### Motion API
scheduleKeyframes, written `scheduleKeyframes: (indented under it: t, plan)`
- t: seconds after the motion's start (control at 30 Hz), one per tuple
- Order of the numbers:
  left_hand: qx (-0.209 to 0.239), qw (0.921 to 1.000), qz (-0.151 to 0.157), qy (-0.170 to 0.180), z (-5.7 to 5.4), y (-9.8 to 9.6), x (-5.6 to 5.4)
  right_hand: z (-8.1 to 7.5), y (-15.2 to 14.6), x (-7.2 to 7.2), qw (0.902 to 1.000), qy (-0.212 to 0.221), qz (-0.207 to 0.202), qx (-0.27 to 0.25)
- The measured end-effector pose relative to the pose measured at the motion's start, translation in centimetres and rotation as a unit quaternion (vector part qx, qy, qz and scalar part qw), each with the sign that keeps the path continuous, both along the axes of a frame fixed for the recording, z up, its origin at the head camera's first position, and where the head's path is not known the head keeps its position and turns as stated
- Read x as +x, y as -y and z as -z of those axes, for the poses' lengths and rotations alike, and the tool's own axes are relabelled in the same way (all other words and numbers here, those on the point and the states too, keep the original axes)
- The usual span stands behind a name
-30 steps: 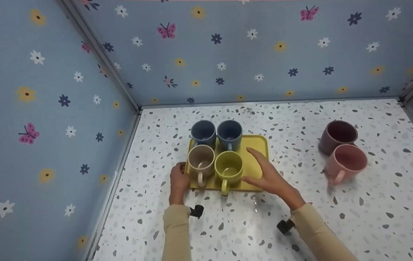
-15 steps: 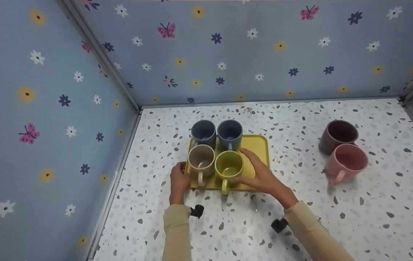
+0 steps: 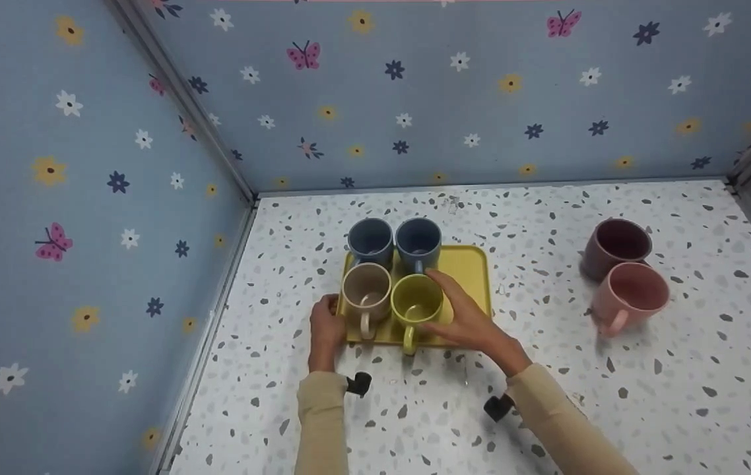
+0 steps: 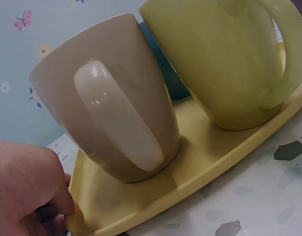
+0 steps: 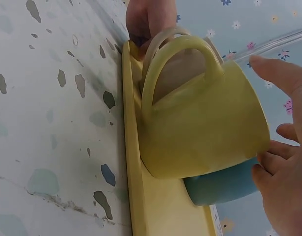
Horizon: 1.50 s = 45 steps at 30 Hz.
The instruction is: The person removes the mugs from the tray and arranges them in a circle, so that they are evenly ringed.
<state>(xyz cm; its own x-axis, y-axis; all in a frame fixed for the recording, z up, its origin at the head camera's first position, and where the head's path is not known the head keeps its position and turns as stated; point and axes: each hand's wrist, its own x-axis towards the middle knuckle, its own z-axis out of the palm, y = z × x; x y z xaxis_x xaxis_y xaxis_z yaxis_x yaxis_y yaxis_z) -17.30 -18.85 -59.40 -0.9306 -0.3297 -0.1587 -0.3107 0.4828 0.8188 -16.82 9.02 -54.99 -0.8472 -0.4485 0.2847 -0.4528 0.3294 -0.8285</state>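
Note:
My left hand (image 3: pixel 327 330) grips the left edge of a yellow tray (image 3: pixel 471 264), fingers curled at its corner in the left wrist view. On the tray, a beige mug (image 4: pixel 111 108) stands nearest that hand. Beside it is a yellow-green mug (image 3: pixel 415 307), handle toward me. My right hand (image 3: pixel 471 320) reaches around this mug's right side, thumb in front and fingers behind. In the right wrist view, the thumb stays apart from the mug and the fingertips lie close against its side. Two blue mugs (image 3: pixel 370 241) stand behind, the right one (image 3: pixel 418 241) partly hidden.
To the right on the speckled table (image 3: pixel 547 396), a dark maroon mug (image 3: pixel 616 247) and a pink mug (image 3: pixel 633 293) stand close together. Flowered panels (image 3: pixel 441 99) rise at the back and left. A black wrist camera (image 3: pixel 497 407) sits below the right wrist.
My right hand has moved left, from the tray's right part to the side of the yellow-green mug. The left hand, the tray and the mugs have stayed put.

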Motion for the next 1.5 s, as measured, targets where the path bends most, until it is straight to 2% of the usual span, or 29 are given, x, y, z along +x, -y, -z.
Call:
scheduleKeyframes:
  t: [0.3,0.53,0.9,1.13,1.3,1.5]
  plan:
    - [-0.002,1.0,-0.002,0.005,0.0,0.1,0.0,0.2,0.7,-0.2,0.9997,0.014,-0.008,0.016]
    - [0.005,1.0,0.002,-0.002,0.1,0.1,-0.2,0.5,0.9,-0.4,0.9997,-0.003,-0.008,0.023]
    - [0.002,1.0,-0.001,-0.005,0.3,0.2,-0.2,0.8,0.8,0.0,0.9994,-0.006,0.031,0.012]
    - [0.015,0.9999,-0.001,0.009,0.1,0.1,-0.3,1.4,0.5,0.6,0.9977,-0.044,0.051,-0.001]
    - [0.013,0.9999,0.002,0.003,0.0,0.0,-0.3,1.9,0.0,0.9,0.9957,-0.059,0.069,-0.015]
    - [0.008,0.9999,0.003,0.009,0.1,0.1,-0.2,1.7,-0.7,1.4,0.9954,-0.045,0.08,-0.029]
